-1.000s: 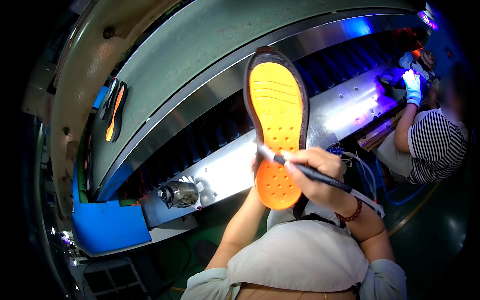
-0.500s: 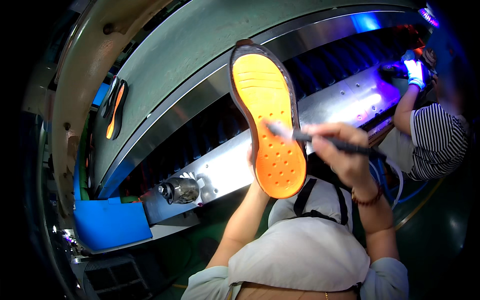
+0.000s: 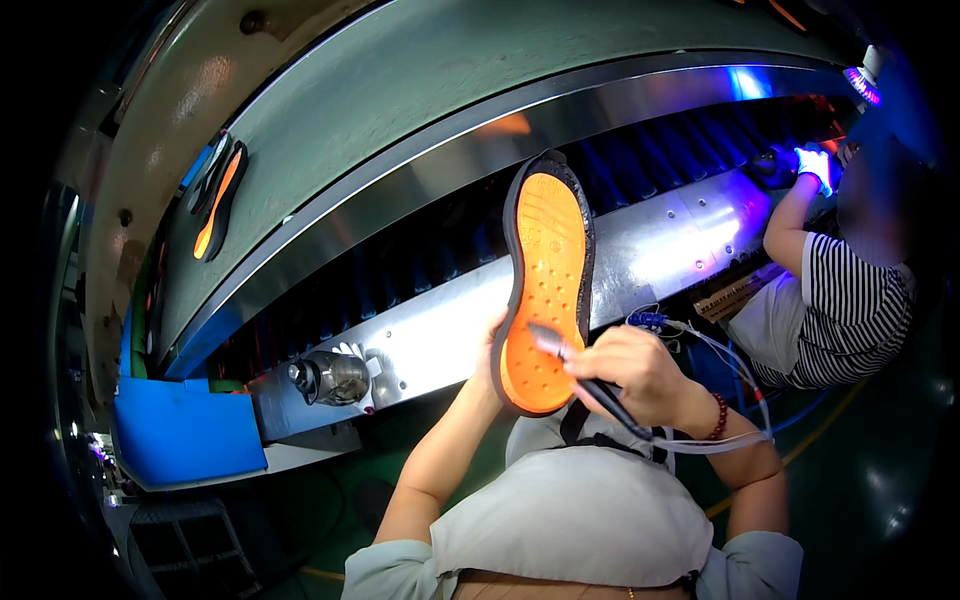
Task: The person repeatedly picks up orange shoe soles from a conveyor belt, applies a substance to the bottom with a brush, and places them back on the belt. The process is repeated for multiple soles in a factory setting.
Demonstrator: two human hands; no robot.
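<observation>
Two hands closed: left hand (image 3: pixel 490 352) gripping orange shoe sole (image 3: pixel 546 285), right hand (image 3: pixel 632 372) gripping pen-like tool (image 3: pixel 585 377)

a long conveyor line (image 3: pixel 420 110) with a polished steel rail (image 3: pixel 440 335) curved across the dim workshop, violet-blue light (image 3: pixel 745 80) glowing at its far end; a blue bin (image 3: pixel 185 435) sat below, above a dark green floor (image 3: pixel 860 480).

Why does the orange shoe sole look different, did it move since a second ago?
Yes. The orange rubber shoe sole with a dark rim has swung against the shiny metal conveyor rail: its top tipped left, then rightward.
</observation>
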